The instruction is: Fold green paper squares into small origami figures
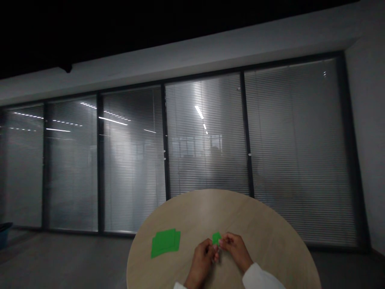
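Note:
A small folded piece of green paper [216, 238] is pinched between the fingertips of both hands, just above a round wooden table [264, 233]. My left hand [202, 261] comes up from below with its fingers closed on the paper's lower left. My right hand [236, 248] grips it from the right, a white sleeve covering the wrist. To the left of my hands a small stack of green paper sheets [165, 242] lies flat on the tabletop, slightly fanned.
Behind the table runs a wall of glass panels with closed blinds [204, 140] and dark frames. A grey floor [66, 257] spreads out to the left. A dark blue object [4, 233] sits at the far left edge.

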### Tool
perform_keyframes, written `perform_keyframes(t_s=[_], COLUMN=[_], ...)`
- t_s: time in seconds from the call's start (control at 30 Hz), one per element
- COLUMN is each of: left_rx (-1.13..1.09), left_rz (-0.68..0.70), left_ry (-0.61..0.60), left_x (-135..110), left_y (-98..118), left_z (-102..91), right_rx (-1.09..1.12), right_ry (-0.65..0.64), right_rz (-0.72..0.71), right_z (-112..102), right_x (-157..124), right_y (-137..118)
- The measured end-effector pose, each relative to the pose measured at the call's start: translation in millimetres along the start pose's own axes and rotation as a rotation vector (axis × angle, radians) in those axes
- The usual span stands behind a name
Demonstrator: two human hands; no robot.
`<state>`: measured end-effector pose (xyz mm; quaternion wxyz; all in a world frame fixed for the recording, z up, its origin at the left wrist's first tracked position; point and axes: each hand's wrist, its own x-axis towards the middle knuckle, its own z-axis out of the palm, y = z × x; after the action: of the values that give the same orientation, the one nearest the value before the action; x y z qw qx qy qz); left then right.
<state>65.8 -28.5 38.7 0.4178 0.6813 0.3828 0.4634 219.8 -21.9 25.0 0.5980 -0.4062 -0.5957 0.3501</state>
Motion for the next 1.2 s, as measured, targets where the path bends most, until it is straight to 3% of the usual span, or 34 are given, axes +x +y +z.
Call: perform_keyframes(t_s=[0.3,0.57,0.7,0.93,1.2], left_rx=[-0.037,0.017,-0.008,-0.092,-0.162], left_rz=[0.088,0.083,0.082,0.047,0.057], left_ry=[0.136,0.212,0.210,0.086,0.187], left_x=[4.6,3.2,4.1,7.5,5.8], left_y=[-3.7,-0.2,-2.5,-3.1,-1.1], left_z=[-6.5,-10.1,-7.7,-6.4,-7.3], right_rx=[-0.088,-0.105,-0.175,-0.125,0.027], right_ry=[-0.032,-0.114,-0.110,-0.166,-0.278], right_rz=[0.040,-0.028,-0.019,0.000,0.062], right_z=[4.1,8.4,7.8,9.5,18.8], right_x=[0.5,-2.8,-4.6,-7.7,-10.5], right_y=[11.7,4.6,5.1,4.4,7.9])
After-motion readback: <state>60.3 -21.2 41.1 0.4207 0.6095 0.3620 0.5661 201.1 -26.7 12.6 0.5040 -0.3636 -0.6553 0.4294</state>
